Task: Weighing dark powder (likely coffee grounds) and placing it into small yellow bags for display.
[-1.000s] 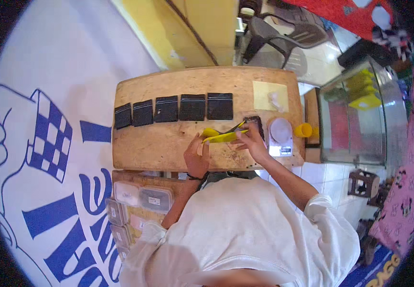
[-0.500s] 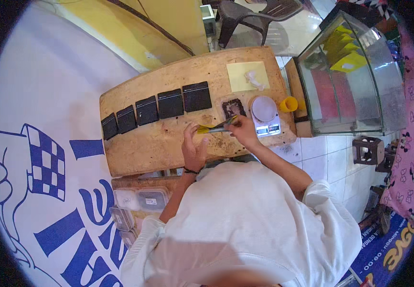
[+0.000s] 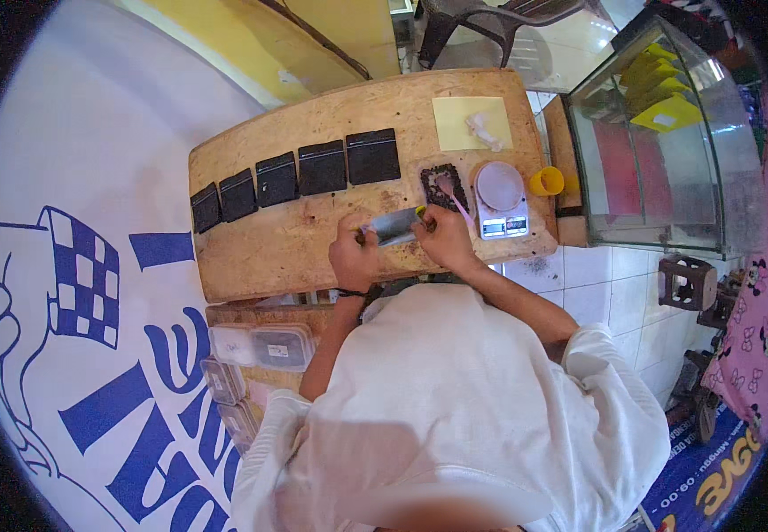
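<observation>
A small pouch, silvery grey on the side facing up and with yellow at its corners, is stretched between my hands above the front of the wooden table. My left hand pinches its left edge, and my right hand has the right edge in its fingers. Just beyond my right hand lies a shallow container of dark granules with a pink spoon in it. To the right of that stands a white digital scale with a round pan, its display lit.
Several black zip pouches lie in a row across the table. A yellow sheet bears crumpled clear plastic. A yellow cup stands beside the scale, near a glass case. Lidded plastic boxes sit lower left.
The pouch has turned from a narrow yellow-and-dark edge to show its broad silvery side. My left hand has closed in on its left edge. The view has shifted slightly.
</observation>
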`<move>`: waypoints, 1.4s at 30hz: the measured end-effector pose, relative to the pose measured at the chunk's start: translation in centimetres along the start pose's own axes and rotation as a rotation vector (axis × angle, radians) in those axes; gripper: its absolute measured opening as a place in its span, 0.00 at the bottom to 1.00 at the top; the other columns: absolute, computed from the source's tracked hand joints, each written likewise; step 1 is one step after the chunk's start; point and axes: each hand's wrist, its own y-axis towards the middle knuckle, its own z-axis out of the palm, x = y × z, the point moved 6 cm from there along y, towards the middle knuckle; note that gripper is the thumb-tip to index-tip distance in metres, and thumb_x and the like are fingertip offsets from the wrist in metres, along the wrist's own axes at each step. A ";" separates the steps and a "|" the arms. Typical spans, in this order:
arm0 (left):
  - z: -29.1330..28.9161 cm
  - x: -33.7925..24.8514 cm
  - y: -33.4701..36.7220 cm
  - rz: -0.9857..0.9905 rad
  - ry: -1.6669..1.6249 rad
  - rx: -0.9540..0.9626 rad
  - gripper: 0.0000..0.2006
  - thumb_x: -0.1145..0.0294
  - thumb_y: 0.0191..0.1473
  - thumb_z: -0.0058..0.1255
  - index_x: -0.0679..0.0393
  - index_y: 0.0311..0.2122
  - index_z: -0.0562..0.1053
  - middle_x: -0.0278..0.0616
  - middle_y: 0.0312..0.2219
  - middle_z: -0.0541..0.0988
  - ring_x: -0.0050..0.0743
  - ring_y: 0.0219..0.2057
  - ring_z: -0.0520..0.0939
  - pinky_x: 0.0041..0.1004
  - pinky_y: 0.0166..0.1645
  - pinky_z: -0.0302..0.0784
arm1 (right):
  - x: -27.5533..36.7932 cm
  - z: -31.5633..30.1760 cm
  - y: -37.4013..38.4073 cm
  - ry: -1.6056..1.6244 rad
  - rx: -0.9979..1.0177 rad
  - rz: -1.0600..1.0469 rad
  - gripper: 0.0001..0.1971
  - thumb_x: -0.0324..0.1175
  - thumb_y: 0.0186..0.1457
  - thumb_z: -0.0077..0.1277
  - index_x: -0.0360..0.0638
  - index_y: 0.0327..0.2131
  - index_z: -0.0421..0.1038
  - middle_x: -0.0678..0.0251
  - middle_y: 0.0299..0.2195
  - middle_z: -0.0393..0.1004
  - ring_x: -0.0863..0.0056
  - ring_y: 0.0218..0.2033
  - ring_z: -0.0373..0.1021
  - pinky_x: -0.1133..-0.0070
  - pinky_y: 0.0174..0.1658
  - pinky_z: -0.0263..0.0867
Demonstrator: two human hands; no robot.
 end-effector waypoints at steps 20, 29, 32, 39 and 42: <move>0.5 -1.4 0.9 0.145 0.176 0.201 0.14 0.76 0.43 0.53 0.53 0.39 0.77 0.52 0.29 0.78 0.51 0.31 0.79 0.42 0.36 0.73 | -2.1 -0.1 1.4 -0.015 0.040 0.059 0.09 0.30 0.41 0.57 0.37 0.23 0.68 0.51 0.21 0.71 0.57 0.25 0.71 0.66 0.30 0.65; 0.5 -1.8 0.8 0.256 0.242 0.160 0.19 0.78 0.39 0.52 0.52 0.41 0.76 0.51 0.24 0.76 0.49 0.28 0.78 0.41 0.35 0.72 | -2.0 0.6 2.2 -0.147 0.054 0.112 0.13 0.31 0.40 0.57 0.39 0.32 0.68 0.54 0.25 0.74 0.55 0.31 0.73 0.64 0.34 0.67; 0.6 -2.3 0.7 0.246 0.309 0.206 0.17 0.76 0.38 0.52 0.52 0.39 0.77 0.50 0.23 0.76 0.48 0.27 0.78 0.41 0.34 0.70 | -2.4 1.4 2.1 -0.211 0.098 0.111 0.14 0.31 0.41 0.57 0.40 0.34 0.68 0.54 0.27 0.74 0.54 0.32 0.73 0.63 0.34 0.67; 0.8 0.4 1.2 0.236 0.186 0.140 0.14 0.77 0.38 0.52 0.53 0.35 0.78 0.50 0.23 0.76 0.49 0.27 0.78 0.41 0.34 0.72 | -4.0 1.8 2.1 -0.297 0.089 0.096 0.17 0.36 0.38 0.61 0.42 0.32 0.69 0.54 0.25 0.74 0.56 0.31 0.73 0.64 0.34 0.67; 0.9 0.0 1.1 0.214 0.229 0.152 0.13 0.78 0.38 0.52 0.53 0.34 0.78 0.50 0.23 0.76 0.50 0.27 0.78 0.41 0.34 0.73 | -5.7 2.3 2.1 -0.291 0.131 0.149 0.16 0.37 0.38 0.61 0.42 0.32 0.70 0.55 0.27 0.75 0.56 0.32 0.73 0.65 0.36 0.68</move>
